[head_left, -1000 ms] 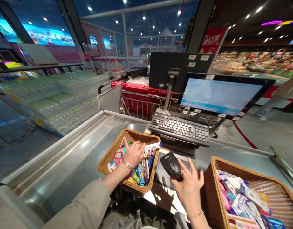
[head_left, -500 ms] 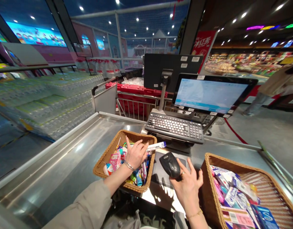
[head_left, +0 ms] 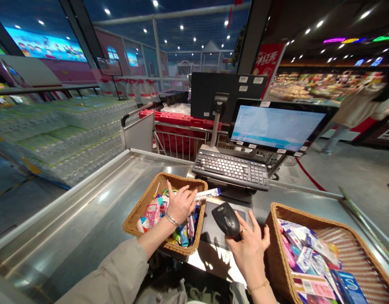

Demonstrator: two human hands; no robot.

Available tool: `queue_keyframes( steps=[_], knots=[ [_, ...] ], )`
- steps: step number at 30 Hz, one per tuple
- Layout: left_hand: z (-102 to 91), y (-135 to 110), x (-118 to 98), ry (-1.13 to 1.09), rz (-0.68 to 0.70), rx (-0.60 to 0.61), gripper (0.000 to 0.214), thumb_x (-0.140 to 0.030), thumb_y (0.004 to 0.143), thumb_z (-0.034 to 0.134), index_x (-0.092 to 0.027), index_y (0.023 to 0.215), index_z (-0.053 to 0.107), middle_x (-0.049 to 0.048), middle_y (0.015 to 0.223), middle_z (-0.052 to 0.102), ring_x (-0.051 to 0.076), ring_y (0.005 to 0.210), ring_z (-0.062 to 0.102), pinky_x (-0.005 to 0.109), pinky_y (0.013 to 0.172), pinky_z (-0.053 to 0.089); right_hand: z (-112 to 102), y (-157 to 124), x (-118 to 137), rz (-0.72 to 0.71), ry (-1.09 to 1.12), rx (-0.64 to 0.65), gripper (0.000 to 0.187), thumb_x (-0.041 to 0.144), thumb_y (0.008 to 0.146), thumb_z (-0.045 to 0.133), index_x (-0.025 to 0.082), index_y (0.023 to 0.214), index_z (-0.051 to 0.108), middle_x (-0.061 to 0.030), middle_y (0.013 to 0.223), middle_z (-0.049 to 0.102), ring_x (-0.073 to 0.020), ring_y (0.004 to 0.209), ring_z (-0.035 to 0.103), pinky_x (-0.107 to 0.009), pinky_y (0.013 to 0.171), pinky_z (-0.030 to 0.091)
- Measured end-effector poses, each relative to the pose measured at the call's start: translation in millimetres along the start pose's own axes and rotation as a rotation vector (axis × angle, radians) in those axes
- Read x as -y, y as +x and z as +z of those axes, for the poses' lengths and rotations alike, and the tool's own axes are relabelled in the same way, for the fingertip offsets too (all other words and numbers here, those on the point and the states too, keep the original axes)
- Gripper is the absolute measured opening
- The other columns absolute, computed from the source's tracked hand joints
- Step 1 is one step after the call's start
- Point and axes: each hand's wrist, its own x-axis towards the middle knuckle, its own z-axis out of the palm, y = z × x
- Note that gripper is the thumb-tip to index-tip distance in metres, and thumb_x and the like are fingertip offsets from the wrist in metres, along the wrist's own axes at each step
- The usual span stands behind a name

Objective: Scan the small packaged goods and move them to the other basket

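My left hand (head_left: 182,205) is over the left wicker basket (head_left: 131,214), its fingers closed on one end of a slim white-and-blue box (head_left: 208,194). The box sticks out to the right past the basket rim. Beneath that hand lie small colourful packaged goods (head_left: 154,211), partly covered by it. A black barcode scanner (head_left: 226,219) is gripped between the thumb and fingers of my right hand (head_left: 249,245), with some fingers raised. The scanner head is just right of the left basket, below the box's level in the picture.
A right wicker basket (head_left: 278,253) holds boxes and packets, several white and blue. Behind stand a keyboard (head_left: 229,169), a lit screen (head_left: 278,124) and a second monitor's dark back (head_left: 202,95). The metal counter (head_left: 96,211) has a raised edge. A person (head_left: 352,105) stands far right.
My hands, the box and the scanner hold practically the same places. The view has shifted very slightly, and the person in the right background has moved a little.
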Motion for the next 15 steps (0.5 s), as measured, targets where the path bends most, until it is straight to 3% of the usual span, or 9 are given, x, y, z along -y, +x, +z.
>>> queue_keyframes(
  steps=[15],
  knots=[
    [4.4, 8.3, -4.0, -0.018, 0.022, -0.007, 0.03, -0.026, 0.089, 0.057, -0.026, 0.119, 0.065, 0.0047, 0.098, 0.074, 0.028, 0.111, 0.062, 0.072, 0.11, -0.015, -2.8, -1.9, -4.3, 0.014, -0.022, 0.004, 0.019, 0.031, 0.074, 0.057, 0.028, 0.086, 0.071, -0.0008, 0.115, 0.071, -0.0335, 0.132, 0.043, -0.065, 0.109, 0.01]
  ],
)
